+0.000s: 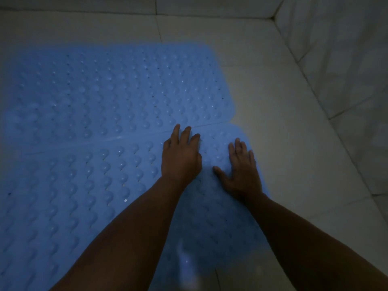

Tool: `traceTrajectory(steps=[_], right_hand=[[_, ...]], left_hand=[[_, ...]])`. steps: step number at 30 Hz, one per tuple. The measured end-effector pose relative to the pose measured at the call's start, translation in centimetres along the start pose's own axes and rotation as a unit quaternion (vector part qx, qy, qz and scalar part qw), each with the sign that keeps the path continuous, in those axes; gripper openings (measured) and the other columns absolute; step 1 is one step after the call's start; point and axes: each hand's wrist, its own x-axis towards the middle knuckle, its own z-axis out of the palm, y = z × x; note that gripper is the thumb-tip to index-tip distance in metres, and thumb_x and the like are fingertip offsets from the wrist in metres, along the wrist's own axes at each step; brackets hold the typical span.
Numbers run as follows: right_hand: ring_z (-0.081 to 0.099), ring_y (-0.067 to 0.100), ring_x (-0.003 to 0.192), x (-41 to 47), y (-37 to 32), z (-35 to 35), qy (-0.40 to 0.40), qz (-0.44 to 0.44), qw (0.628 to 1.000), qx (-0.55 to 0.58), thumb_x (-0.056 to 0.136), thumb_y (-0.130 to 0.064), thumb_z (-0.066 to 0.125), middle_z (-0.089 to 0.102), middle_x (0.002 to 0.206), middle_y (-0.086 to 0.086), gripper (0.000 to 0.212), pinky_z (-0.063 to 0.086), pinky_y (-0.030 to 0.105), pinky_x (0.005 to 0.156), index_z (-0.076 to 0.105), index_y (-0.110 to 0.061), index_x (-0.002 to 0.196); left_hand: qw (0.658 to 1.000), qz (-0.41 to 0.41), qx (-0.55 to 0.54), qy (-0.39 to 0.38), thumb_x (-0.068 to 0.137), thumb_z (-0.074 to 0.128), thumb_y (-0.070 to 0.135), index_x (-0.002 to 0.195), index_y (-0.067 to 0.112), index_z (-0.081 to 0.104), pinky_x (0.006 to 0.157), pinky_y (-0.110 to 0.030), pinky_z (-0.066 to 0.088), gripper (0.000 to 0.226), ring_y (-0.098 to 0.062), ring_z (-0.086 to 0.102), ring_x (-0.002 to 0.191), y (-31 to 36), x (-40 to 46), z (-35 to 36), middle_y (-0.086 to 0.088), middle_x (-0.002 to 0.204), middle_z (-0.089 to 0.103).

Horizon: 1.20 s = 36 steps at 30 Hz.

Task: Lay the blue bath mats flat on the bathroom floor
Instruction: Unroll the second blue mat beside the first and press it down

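2 flat hands (pixel 181 156) (pixel 243 172) near mat (pixel 88 185) edge

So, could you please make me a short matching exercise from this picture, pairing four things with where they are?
Things:
1. far mat
2. near mat
3. left hand
4. right hand

Places:
A. pressing flat near the near mat's right edge
B. lying closer to the person, under both forearms
C. fingertips at the seam between the two mats
D. lying nearer the back wall

Pairs: 1-D, 2-B, 3-C, 4-A
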Motion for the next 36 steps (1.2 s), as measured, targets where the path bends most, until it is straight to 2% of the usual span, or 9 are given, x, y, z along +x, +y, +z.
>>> traceTrajectory(steps=[6,11,13,15,17,19,27,31,36], right_hand=[[-0.012,0.022,0.155,0.2,0.1,0.1,-0.024,-0.015,1.0,-0.013,0.085,-0.085,0.034,-0.009,0.169,0.008,0.109,-0.003,0.046,0.126,0.0,-0.013,0.16],[-0.022,0.025,0.152,2.3,0.4,-3.4,-0.233,-0.003,0.972,0.015,0.078,-0.088,0.044,-0.028,0.164,0.008,0.124,-0.006,0.047,0.124,-0.016,-0.015,0.158],[-0.004,0.025,0.156,3.7,0.3,-6.6,-0.279,0.02,0.957,0.07,0.084,-0.076,0.052,-0.011,0.168,0.008,0.111,0.006,0.042,0.125,0.001,-0.013,0.16],[0.028,0.023,0.15,5.0,0.8,-9.2,-0.214,0.061,0.96,0.167,0.089,-0.06,0.062,0.025,0.164,0.007,0.088,0.023,0.033,0.12,0.029,-0.014,0.157],[0.042,0.022,0.142,5.8,1.6,-10.6,-0.13,0.101,0.959,0.23,0.087,-0.053,0.069,0.043,0.156,0.006,0.079,0.033,0.031,0.116,0.042,-0.018,0.152],[0.045,0.024,0.14,6.1,1.8,-10.7,-0.101,0.096,0.966,0.22,0.087,-0.051,0.071,0.048,0.153,0.005,0.073,0.035,0.033,0.115,0.047,-0.019,0.149],[0.056,0.025,0.126,7.8,1.3,-5.3,0.009,0.003,0.981,0.195,0.087,-0.052,0.057,0.063,0.13,0.004,0.051,0.046,0.041,0.106,0.067,-0.02,0.126],[0.046,0.022,0.136,8.2,0.9,-4.0,0.057,0.011,0.977,0.203,0.091,-0.046,0.057,0.053,0.143,0.004,0.051,0.04,0.04,0.112,0.057,-0.024,0.137],[0.052,0.024,0.129,8.0,0.7,-4.6,0.078,0.027,0.971,0.222,0.09,-0.045,0.056,0.057,0.136,0.004,0.046,0.045,0.041,0.107,0.061,-0.022,0.129]], left_hand=[[0.998,0.013,0.057,0.014,0.095,0.053,0.035,0.146,0.019,0.051,0.119,-0.069,0.013,0.053,-0.04,0.015,0.155,-1.7,-2.0,2.3,-0.008,0.158,0.043],[0.997,-0.012,0.074,-0.031,0.1,0.044,0.043,0.153,0.021,0.041,0.12,-0.069,0.008,0.058,-0.04,0.005,0.156,-0.6,-0.8,1.3,-0.009,0.162,0.036],[0.996,-0.031,0.063,-0.051,0.101,0.039,0.044,0.156,0.023,0.036,0.121,-0.067,0.003,0.059,-0.039,-0.002,0.157,0.3,-0.2,0.7,-0.008,0.166,0.029],[0.996,-0.036,0.045,-0.066,0.101,0.037,0.045,0.156,0.023,0.037,0.122,-0.066,0.004,0.059,-0.04,0.0,0.156,1.6,0.3,0.9,-0.009,0.166,0.028],[0.998,-0.011,0.036,-0.053,0.097,0.044,0.045,0.15,0.02,0.047,0.12,-0.067,0.018,0.059,-0.044,0.013,0.155,3.1,0.2,1.9,-0.013,0.162,0.037],[0.998,0.031,0.033,-0.043,0.095,0.05,0.048,0.149,0.02,0.05,0.117,-0.067,0.025,0.061,-0.046,0.017,0.153,4.3,-0.6,3.6,-0.017,0.161,0.037],[0.987,0.132,0.057,-0.066,0.098,0.025,0.072,0.16,0.021,0.027,0.118,-0.071,0.007,0.08,-0.036,-0.003,0.157,4.0,-3.0,6.1,-0.01,0.171,0.006],[0.985,0.134,0.061,-0.091,0.098,0.022,0.072,0.16,0.018,0.028,0.118,-0.072,0.004,0.083,-0.033,-0.005,0.158,4.3,-2.9,5.7,-0.008,0.171,0.006],[0.987,0.119,0.002,-0.106,0.097,0.034,0.063,0.155,0.019,0.04,0.119,-0.071,0.006,0.073,-0.032,0.01,0.157,4.4,-2.7,5.5,-0.006,0.169,0.022]])
